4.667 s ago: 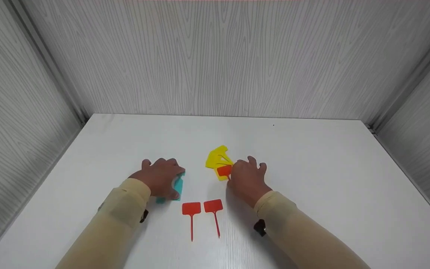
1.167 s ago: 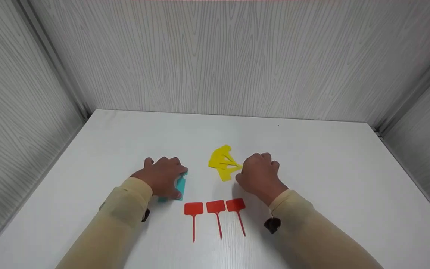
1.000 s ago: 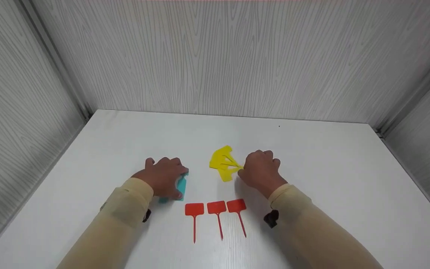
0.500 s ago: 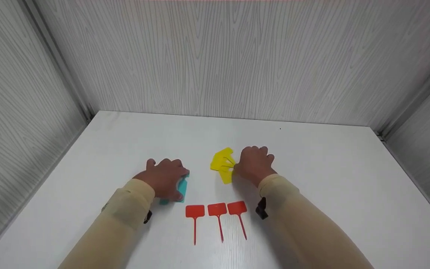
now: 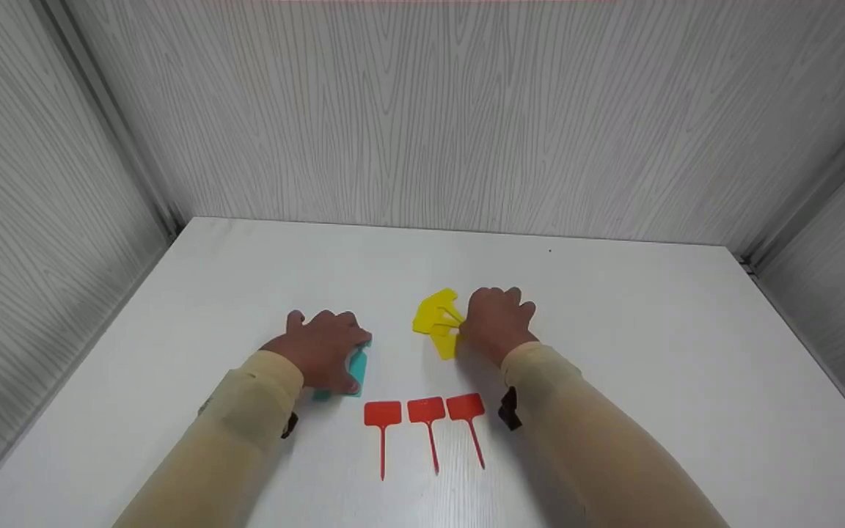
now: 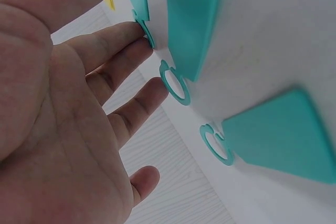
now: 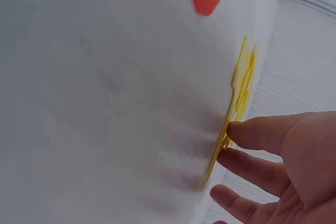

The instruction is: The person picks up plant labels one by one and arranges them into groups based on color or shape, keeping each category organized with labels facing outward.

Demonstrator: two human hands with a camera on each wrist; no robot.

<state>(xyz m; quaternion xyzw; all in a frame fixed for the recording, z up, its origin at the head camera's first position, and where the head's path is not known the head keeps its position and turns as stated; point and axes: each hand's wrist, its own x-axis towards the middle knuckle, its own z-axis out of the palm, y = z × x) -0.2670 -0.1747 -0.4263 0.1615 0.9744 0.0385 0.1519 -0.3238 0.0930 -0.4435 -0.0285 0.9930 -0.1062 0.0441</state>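
Worktop [image 5: 613,330] is shared by three tag groups. Three red tags [image 5: 426,409] are laid in a row on the near side, plates away from the person, pointed stems toward the person; left stem is near straight, other two are tilted. Yellow tags [image 5: 433,314] are stacked overlapping near the middle, beyond the red row, stems converging toward the right hand [image 5: 496,323]. Their stem ends are blocked from the head view by that hand; count can't be made out. Teal tags [image 6: 191,24] are mostly covered in the head view by the left hand [image 5: 316,352]; three plates and their ring ends are shown in the left wrist view.

Right hand: yellow stems are pinched between thumb and finger. Left hand: fingers are extended and relaxed, laid over the teal tags, tips rested at the ring ends.

Versus 4.7 s ago: only two red tags were in the row, third was over the yellow tags; all three are now lined up. Versus 1 s ago: right hand is shifted closer in on the yellow. Left hand is kept in place.

Enclosure: worktop is boxed by a wood-grain back panel [image 5: 422,110], left side panel [image 5: 41,242] and right side panel [image 5: 840,235].
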